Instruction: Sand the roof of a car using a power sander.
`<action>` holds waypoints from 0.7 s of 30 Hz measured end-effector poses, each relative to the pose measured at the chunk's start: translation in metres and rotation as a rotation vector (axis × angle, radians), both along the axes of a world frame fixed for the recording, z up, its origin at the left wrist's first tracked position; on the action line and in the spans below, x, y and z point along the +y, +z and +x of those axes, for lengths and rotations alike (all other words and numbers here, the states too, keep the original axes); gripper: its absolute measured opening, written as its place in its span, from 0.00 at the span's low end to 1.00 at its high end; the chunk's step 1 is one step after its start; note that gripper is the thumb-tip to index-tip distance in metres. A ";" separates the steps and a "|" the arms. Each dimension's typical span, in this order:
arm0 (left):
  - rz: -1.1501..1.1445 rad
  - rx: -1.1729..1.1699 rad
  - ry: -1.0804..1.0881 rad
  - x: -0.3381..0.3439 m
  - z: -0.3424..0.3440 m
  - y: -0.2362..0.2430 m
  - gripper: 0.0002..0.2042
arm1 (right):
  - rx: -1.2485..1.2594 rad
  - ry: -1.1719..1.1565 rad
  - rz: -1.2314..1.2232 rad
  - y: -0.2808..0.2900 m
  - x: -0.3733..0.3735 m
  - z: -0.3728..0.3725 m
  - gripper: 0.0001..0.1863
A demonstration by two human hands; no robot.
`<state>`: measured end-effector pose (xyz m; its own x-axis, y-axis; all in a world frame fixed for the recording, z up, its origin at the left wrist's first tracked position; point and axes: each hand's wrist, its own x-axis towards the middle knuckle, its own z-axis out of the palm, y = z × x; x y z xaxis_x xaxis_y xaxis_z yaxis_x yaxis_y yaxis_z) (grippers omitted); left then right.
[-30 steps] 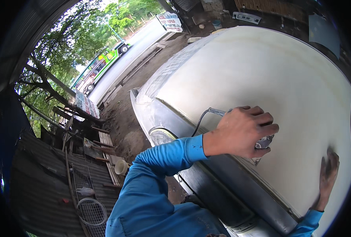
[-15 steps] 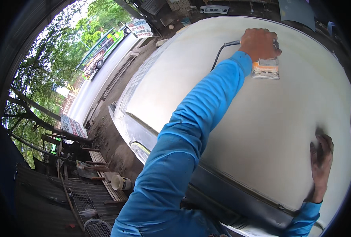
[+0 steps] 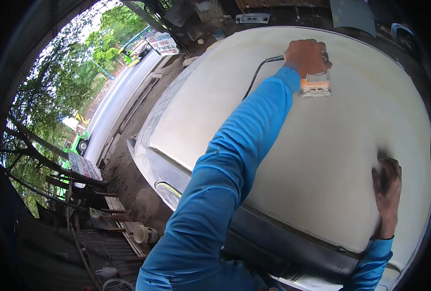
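Observation:
My left hand (image 3: 306,57) grips an orange and grey power sander (image 3: 315,86) resting on the broad white curved car roof (image 3: 273,155), its dark cord curving away to the left. My blue-sleeved left arm crosses the roof's left part. My right hand (image 3: 387,186) lies on the roof at the lower right, fingers apart and slightly bent, with nothing in them. A plastic-covered windscreen (image 3: 159,104) borders the roof on the left.
A white bucket (image 3: 145,234), planks (image 3: 126,225) and corrugated metal sheets (image 3: 50,250) stand at the lower left. Beyond are a road (image 3: 118,97), signboards (image 3: 84,165) and green vehicles (image 3: 82,144). A grey panel (image 3: 351,19) leans behind the roof.
My left hand has carried the sander up and away across the roof, then slightly left. My right hand has moved up and left. The green vehicles on the road have moved.

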<state>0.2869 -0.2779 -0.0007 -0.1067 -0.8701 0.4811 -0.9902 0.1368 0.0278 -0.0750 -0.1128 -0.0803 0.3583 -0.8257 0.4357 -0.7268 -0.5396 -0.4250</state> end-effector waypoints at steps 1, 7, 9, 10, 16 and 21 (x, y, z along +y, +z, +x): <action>-0.006 -0.001 0.009 0.022 0.000 -0.001 0.24 | 0.007 0.003 -0.006 -0.001 -0.001 -0.001 0.16; -0.051 0.005 -0.148 0.170 -0.016 -0.004 0.21 | 0.026 0.015 -0.035 -0.014 -0.007 -0.010 0.16; -0.040 0.017 -0.150 0.219 -0.023 -0.003 0.20 | 0.001 0.051 -0.026 -0.018 -0.008 -0.013 0.17; -0.028 0.015 -0.152 0.242 -0.026 -0.003 0.20 | 0.005 0.048 -0.025 -0.020 -0.009 -0.015 0.17; -0.023 0.055 -0.211 0.308 -0.035 -0.004 0.19 | -0.001 0.028 -0.008 -0.027 -0.010 -0.018 0.17; -0.054 0.010 -0.180 0.239 -0.033 -0.003 0.19 | 0.020 -0.017 0.019 -0.021 -0.007 -0.013 0.16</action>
<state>0.2536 -0.0385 -0.0037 -0.2534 -0.8104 0.5283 -0.9494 0.3131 0.0250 -0.0885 -0.1195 -0.1010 0.3524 -0.8399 0.4127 -0.7445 -0.5188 -0.4201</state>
